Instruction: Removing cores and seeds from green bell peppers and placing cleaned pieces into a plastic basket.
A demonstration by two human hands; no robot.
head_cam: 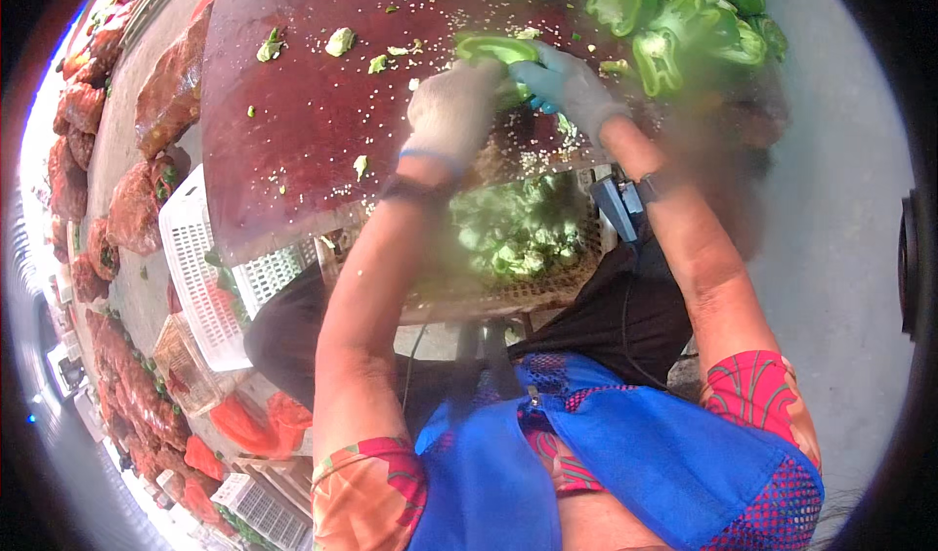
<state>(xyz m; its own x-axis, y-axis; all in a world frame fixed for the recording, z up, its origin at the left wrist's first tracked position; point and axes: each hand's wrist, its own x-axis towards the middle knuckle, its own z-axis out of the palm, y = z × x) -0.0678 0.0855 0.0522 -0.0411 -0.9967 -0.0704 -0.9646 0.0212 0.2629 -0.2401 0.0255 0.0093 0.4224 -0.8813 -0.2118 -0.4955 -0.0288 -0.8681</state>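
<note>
A cut green bell pepper [498, 48] is between my two hands over the dark red tabletop [315, 104]. My left hand [456, 108], in a whitish knit glove with a blue cuff edge, is blurred and closed at the pepper's near side. My right hand [571, 86], in a pale glove with blue coated fingers, grips the pepper from the right. More green flesh shows between the hands, partly hidden by the fingers. Pale seeds and pepper scraps [341, 42] are scattered around them. Halved green peppers [674, 23] are heaped beyond my right hand.
Below the table edge, a crate [586, 280] between my knees holds pepper cores and scraps [524, 236]. A white plastic basket [198, 258] stands at the left. Filled red sacks [146, 206] and more crates [264, 511] line the floor there. A small device [619, 203] is near my right wrist.
</note>
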